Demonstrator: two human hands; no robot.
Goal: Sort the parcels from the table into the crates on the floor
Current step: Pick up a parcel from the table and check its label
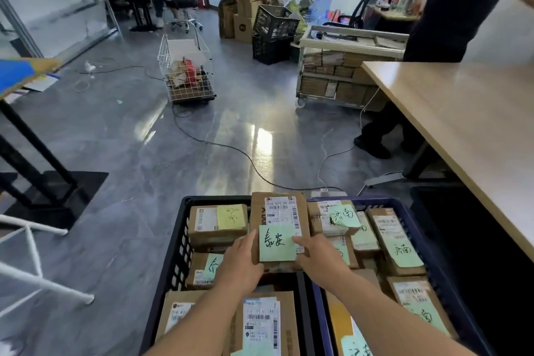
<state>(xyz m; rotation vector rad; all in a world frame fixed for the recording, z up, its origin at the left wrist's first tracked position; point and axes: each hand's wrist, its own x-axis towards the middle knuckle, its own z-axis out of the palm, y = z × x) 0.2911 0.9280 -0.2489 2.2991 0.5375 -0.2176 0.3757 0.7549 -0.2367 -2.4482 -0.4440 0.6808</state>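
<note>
1. Wooden table (462, 113) runs along the right, close beside the blue crate (416, 228).
2. That crate and the black crate (179, 228) stand side by side on the floor, and both are well filled with cardboard boxes. The green notes in the blue one bear one pair of characters. Those in the black one appear to bear another.
3. One parcel (278, 211) is held label-up above the wall the two crates share, towards their far end, and is not yet set down in either.
4. Left hand (241, 260) grips the parcel's left edge, fingers curled under it. Right hand (318, 251) holds the right edge, with a fingertip on the note's corner.
5. Its green note (277, 243) seems to match the writing in the black crate, so that is the likely home.
6. To do it well, carry the parcel leftwards with both hands level. Lower it flat onto the boxes there, keeping the note upward and readable. Let go only once it rests steadily, so it does not slide across into the blue crate.
</note>
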